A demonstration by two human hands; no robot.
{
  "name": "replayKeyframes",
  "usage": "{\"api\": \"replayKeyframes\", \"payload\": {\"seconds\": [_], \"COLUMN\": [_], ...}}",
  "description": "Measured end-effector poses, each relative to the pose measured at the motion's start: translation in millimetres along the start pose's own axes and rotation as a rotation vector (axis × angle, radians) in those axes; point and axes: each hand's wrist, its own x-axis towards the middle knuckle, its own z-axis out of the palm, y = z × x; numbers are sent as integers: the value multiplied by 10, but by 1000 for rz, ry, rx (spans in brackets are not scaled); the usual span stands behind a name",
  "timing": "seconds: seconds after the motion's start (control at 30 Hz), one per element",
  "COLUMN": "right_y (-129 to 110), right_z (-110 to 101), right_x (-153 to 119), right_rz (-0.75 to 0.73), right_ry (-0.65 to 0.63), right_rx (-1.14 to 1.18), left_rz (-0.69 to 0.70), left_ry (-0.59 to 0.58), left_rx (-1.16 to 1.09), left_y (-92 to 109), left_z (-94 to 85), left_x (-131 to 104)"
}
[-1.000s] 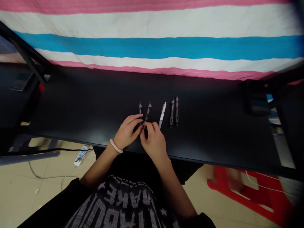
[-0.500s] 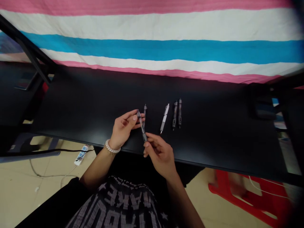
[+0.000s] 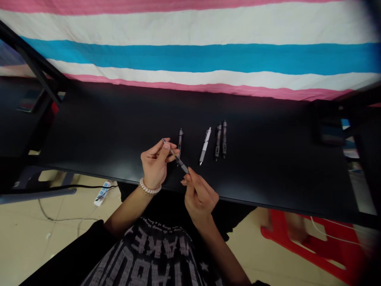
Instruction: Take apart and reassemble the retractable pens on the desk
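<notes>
Between my two hands a dark grey pen [image 3: 181, 163] slants down to the right above the table's front part. My left hand [image 3: 155, 161] pinches its upper end between thumb and fingers. The fingertips of my right hand [image 3: 200, 194] close on its lower end. Another dark pen [image 3: 180, 140] lies on the table just behind my left fingers, partly hidden by them. To the right lies a white and grey pen [image 3: 205, 146]. Farther right, two dark pens [image 3: 218, 142] [image 3: 224, 139] lie side by side.
The black table [image 3: 268, 159] reaches back to a striped cloth [image 3: 190, 57]. A dark object [image 3: 330, 125] sits at the right end. Below are a red stool [image 3: 315, 242] on the right and a power strip [image 3: 102, 193] with cables on the left floor.
The held pen has turned to a flatter slant, its upper end shifting left and its lower end right. My left hand now pinches the upper end more closely. The view has shifted slightly.
</notes>
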Motion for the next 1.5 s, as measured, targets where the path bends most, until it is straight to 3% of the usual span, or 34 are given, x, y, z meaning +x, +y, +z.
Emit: {"api": "replayKeyframes", "payload": {"seconds": [0.13,0.2,0.27,0.4,0.63,0.87,1.03,1.2,1.27,1.4,1.5], "right_y": [163,183,153,42,-40,0,18,7,-3,-17,-12], "right_z": [17,-14,-61,-126,-81,-71,-139,-81,-40,-9,-38], "right_x": [2,62,138,226,197,157,129,143,140,124,137], "right_rz": [-238,-276,-177,182,354,386,175,96,123,330,289], "right_ry": [137,135,67,-70,-55,-53,27,53,57,-110,-111], "right_rx": [-142,-108,-13,188,298,291,110,30,40,207,192], "left_rz": [-20,-30,-35,-29,-22,-36,5,-54,-77,-61,-48], "left_ry": [44,66,82,106,115,133,185,128,130,122,136], "left_rx": [-13,-27,-52,-64,-57,-59,-73,-50,-64,-59,-70], "left_y": [-28,-25,-15,10,-12,-44,-10,-54,-81,-86,-69], "left_z": [33,39,39,32,20,-7,-88,-58,-42,-50,-69], "left_x": [-14,-7,3,14,12,21,115,29,-20,-33,-5]}}
